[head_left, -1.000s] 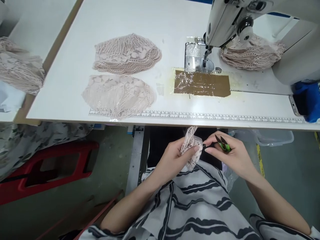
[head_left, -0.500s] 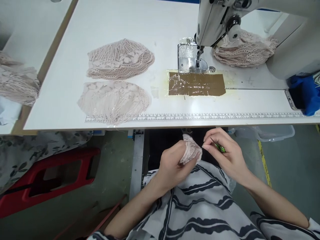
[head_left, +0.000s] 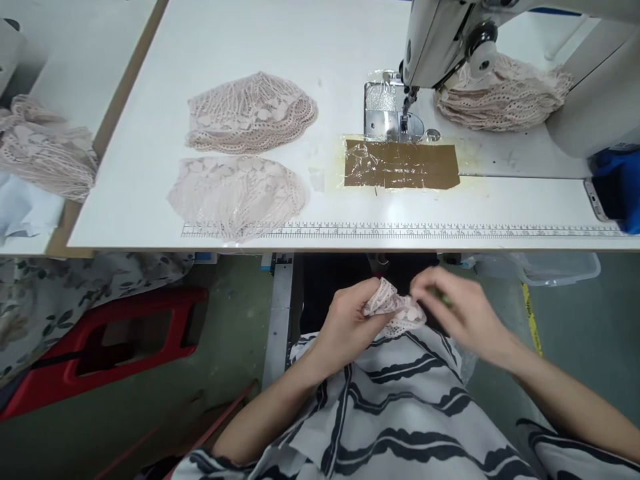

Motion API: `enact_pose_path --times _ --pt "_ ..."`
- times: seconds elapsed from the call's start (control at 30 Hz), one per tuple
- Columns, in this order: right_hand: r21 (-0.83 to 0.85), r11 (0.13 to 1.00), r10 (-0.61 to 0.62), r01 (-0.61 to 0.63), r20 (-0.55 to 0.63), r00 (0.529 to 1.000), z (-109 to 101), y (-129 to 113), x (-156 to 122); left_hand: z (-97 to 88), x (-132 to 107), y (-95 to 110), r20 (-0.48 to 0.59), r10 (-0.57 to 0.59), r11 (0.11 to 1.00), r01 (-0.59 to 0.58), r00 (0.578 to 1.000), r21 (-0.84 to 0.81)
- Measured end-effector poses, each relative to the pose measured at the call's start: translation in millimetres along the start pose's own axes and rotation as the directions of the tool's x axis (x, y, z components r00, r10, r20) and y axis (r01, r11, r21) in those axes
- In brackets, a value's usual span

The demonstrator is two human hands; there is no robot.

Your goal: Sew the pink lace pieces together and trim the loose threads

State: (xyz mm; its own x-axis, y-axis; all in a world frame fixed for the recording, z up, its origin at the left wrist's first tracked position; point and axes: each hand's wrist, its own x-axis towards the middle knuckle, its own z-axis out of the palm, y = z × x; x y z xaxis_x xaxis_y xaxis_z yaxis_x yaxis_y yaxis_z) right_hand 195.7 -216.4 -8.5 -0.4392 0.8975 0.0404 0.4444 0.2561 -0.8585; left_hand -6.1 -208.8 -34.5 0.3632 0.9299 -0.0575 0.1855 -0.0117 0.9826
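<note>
My left hand (head_left: 349,321) is closed around a bunched piece of pale pink lace (head_left: 403,315), held over my lap just below the table edge. To its right, my right hand (head_left: 463,312) is curled near the lace's free edge and smeared by motion. Tucked in its palm is a small green tool that looks like thread snips (head_left: 445,300), mostly hidden by the fingers. Thumb and forefinger are close together beside the lace; whether they pinch a thread cannot be made out. Two flat lace pieces lie on the table: an upper one (head_left: 253,112) and a paler lower one (head_left: 240,200).
A sewing machine (head_left: 435,43) stands at the back right, with a lace pile (head_left: 505,97) under its arm. Brown card (head_left: 400,164) is taped before its needle plate. A printed ruler (head_left: 450,231) runs along the front edge. More lace (head_left: 47,150) lies left; a phone (head_left: 603,199) lies right.
My right hand has moved slightly right and blurred, its fingers more curled over the snips. The lace in my left hand has shifted right, with more of it showing. The view has shifted a little.
</note>
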Motion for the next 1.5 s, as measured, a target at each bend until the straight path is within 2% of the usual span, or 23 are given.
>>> enact_pose_path --times 0.03,0.13,0.17,0.23,0.3,0.33,0.43,0.67,1.13,1.5 --pt "-0.031 1.0 0.002 -0.003 -0.037 0.999 -2 -2 -1 -1.3 0 0 -0.019 0.002 1.0 -0.002 1.0 0.002" --pt "-0.011 0.998 -0.06 0.061 0.003 0.998 -8 -7 -4 -5.7 2 2 -0.096 -0.014 1.0 0.013 0.995 -0.012" --pt "-0.018 0.999 -0.044 0.043 -0.036 0.998 -11 -7 -4 -6.9 3 3 -0.118 -0.024 0.999 0.021 0.993 -0.026" --pt "-0.062 0.994 0.078 -0.086 -0.127 0.989 -15 -6 -2 -8.1 5 4 -0.138 -0.053 0.997 0.045 0.989 -0.062" --pt "-0.09 0.978 0.176 -0.187 -0.119 0.977 -17 -2 -1 -8.0 6 5 -0.141 -0.073 0.993 0.059 0.987 -0.101" --pt "-0.096 0.977 0.184 -0.192 -0.082 0.979 -16 0 -1 -7.6 6 5 -0.145 -0.078 0.991 0.061 0.986 -0.116" --pt "-0.107 0.987 0.116 -0.119 -0.034 0.993 -9 3 -1 -6.8 5 3 -0.165 -0.079 0.989 0.056 0.983 -0.139" --pt "-0.081 0.997 0.0 -0.01 -0.126 0.992 6 3 -4 -7.6 3 4 -0.173 -0.06 0.992 0.04 0.983 -0.121" --pt "-0.182 0.983 -0.039 0.018 -0.112 0.993 6 0 -3 -5.2 2 3 -0.156 -0.034 0.995 0.019 0.987 -0.095" --pt "-0.293 0.953 -0.119 0.074 -0.137 0.983 5 -1 -5 -4.4 3 4 -0.168 -0.031 0.993 0.011 0.985 -0.118"
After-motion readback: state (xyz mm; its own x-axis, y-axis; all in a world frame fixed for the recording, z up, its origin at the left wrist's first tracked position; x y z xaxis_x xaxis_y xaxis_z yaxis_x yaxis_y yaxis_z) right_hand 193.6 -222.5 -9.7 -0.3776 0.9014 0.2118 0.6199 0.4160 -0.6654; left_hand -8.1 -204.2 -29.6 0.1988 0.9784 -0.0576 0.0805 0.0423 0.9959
